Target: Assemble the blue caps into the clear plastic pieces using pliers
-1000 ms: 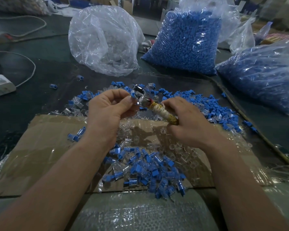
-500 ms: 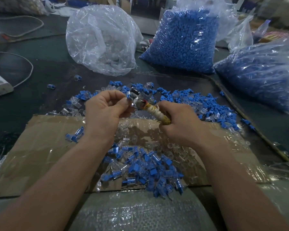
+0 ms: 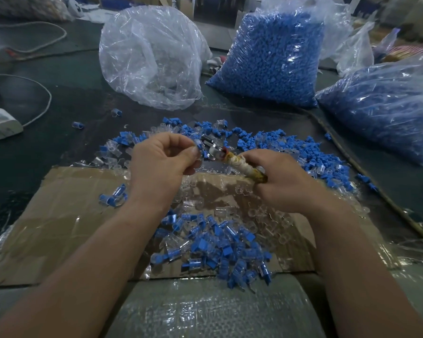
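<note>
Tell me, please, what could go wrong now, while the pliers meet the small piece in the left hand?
1. The left hand pinches the small piece right at the head of the pliers; a fingertip may get nipped when the right hand squeezes.
2. Held only by fingertips, the piece might slip into the loose parts around.
3. The finished pile lies between the forearms, at the cardboard edge; an arm could sweep some off.

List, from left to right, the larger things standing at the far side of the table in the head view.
White power adapter → clear plastic bag → bag of blue caps → second bag of blue parts.
</note>
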